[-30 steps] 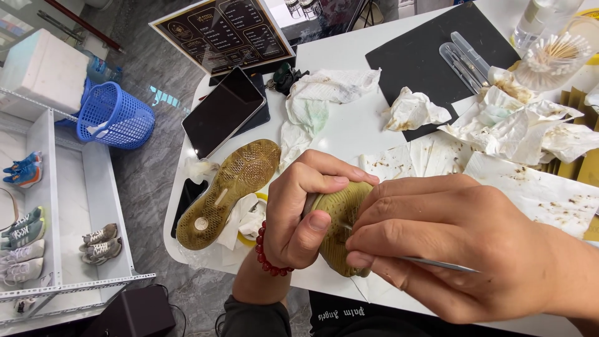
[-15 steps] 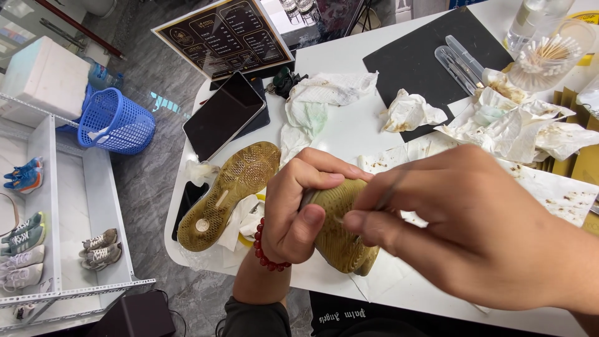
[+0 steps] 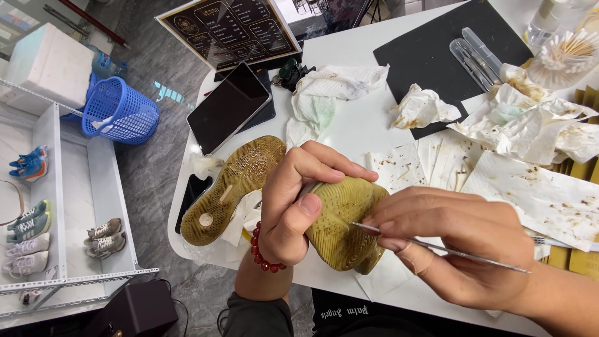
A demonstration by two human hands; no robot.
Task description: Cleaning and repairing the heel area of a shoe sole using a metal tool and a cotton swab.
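Note:
My left hand (image 3: 293, 206), with a red bead bracelet on the wrist, grips a shoe turned sole up; its dirty yellow-brown sole (image 3: 343, 221) faces me. My right hand (image 3: 455, 240) pinches a thin metal pick (image 3: 437, 247), whose tip rests on the sole's grooves. A second shoe (image 3: 234, 187) of the same kind lies sole up on the white table (image 3: 368, 118), just left of my left hand.
Stained tissues (image 3: 524, 125) and paper sheets cover the table's right side. A tablet (image 3: 228, 107), a black mat (image 3: 430, 56), a menu board (image 3: 228, 28) and a cup of sticks (image 3: 564, 56) lie farther back. A blue basket (image 3: 118, 112) and shoe shelves (image 3: 37, 206) stand on the floor at left.
My right hand has drawn back to the right, uncovering the sole and the pick. The left hand keeps its grip on the shoe.

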